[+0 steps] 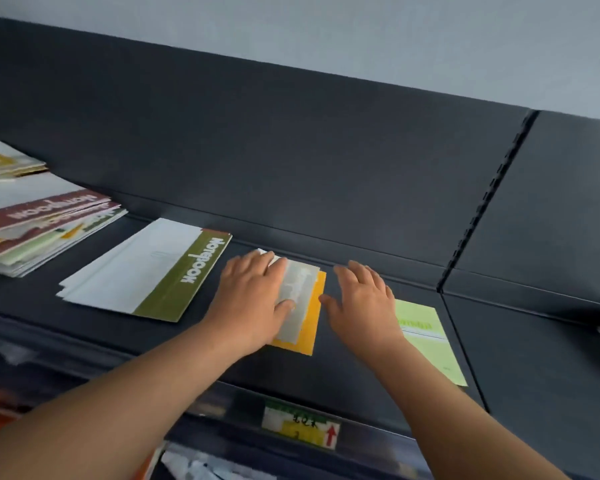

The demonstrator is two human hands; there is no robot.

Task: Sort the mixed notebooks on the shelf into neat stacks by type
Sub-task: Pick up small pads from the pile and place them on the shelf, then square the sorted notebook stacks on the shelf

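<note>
My left hand (253,299) lies flat on a small stack of yellow and grey notebooks (309,327) in the middle of the dark shelf (222,355), fingers spread over the grey cover. My right hand (362,303) hovers open just right of that stack, its thumb near the yellow edge, and it covers part of a light green notebook (433,344). To the left lies a stack of white notebooks with an olive "Notebook" band (149,275). Further left sits a mixed pile topped by a maroon-banded notebook (39,226).
Another pile (4,161) sits at the far left edge. The shelf's dark back panel (291,161) rises behind, with a slotted upright (482,209) at the right. A price label (300,426) sits on the front rail. Items on the lower shelf (194,465) are blurred.
</note>
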